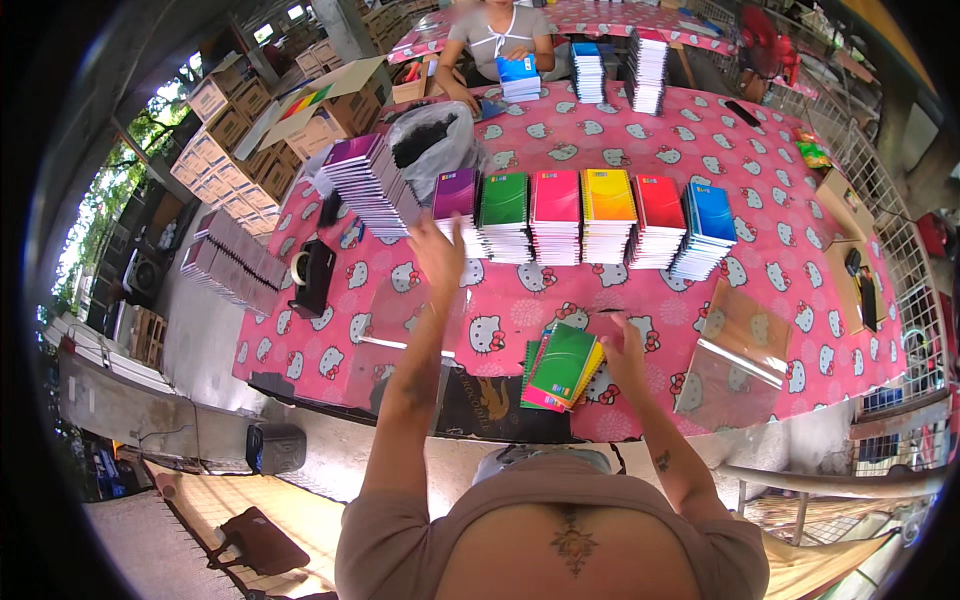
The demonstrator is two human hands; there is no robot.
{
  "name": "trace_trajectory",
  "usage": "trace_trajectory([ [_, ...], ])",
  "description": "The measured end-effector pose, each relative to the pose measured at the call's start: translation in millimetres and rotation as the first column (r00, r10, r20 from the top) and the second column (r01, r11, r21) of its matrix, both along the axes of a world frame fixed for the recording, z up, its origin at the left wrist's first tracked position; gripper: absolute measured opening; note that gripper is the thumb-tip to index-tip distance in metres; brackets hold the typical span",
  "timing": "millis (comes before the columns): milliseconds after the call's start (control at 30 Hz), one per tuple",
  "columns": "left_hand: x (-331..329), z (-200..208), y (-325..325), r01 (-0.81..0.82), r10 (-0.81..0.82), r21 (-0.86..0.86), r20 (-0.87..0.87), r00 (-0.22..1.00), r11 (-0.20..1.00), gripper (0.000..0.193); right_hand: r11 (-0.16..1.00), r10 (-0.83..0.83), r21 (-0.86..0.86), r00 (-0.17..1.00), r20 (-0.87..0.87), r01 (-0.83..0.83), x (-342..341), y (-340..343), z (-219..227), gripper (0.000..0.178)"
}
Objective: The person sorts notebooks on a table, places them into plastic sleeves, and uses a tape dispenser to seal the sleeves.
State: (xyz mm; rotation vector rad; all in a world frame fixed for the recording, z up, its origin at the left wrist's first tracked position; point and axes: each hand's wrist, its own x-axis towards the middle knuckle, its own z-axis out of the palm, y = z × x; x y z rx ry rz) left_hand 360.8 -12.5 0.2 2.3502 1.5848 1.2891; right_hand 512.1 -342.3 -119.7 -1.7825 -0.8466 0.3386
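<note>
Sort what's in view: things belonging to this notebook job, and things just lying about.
Seemingly in use:
Row of six colourful spiral notebook stacks, left hand at the purple one
Fanned green, pink and yellow notebooks beside right hand

Seemingly lying about:
Flat black rectangular device
Dark bucket-like container

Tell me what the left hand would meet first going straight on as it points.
The left hand would probably meet the shorter purple notebook stack first; whether they touch now is unclear.
</note>
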Motion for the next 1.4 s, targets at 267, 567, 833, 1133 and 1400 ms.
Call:
trace_trajectory([
  [267, -33.5, 22.2, 58.5, 0.147, -0.149, 0.023, 0.098, 0.984, 0.989, 0.038, 0.999, 0.028, -0.019, 0.826, -0.563, -0.047, -64.6, -12.4, -3.5, 0.085],
  [567, 21.7, -2.8, -148.0, 0.813, -0.986, -0.565, -0.152, 0.068, 0.143, 0.035, 0.998, 0.056, 0.061, 0.424, -0.904, -0.002, -55.6, -8.0, 13.5, 0.065],
  [833, -67.8, -85.8, -179.7, 0.678, -0.016, -0.725, 0.684, 0.729, -0.120, 0.056, 0.994, -0.031, -0.091, 0.672, -0.740, -0.055, -72.7, 11.7, 32.8, 0.050],
  [1133, -189.4, -62.7, -135.8, 0.810, -0.631, -0.423, 0.511, 0.584, 0.407, 0.073, 0.978, 0.189, 0.150, 0.302, -0.934, -0.147, -126.0, 65.0, 82.4, 0.038],
  [1400, -317.0, -26.0, -63.0, 0.944, -0.883, -0.200, 0.344, 0.320, 0.264, 0.082, 0.855, 0.512, 0.489, 0.141, -0.847, -0.171, -276.5, 141.1, 91.5, 0.073],
])
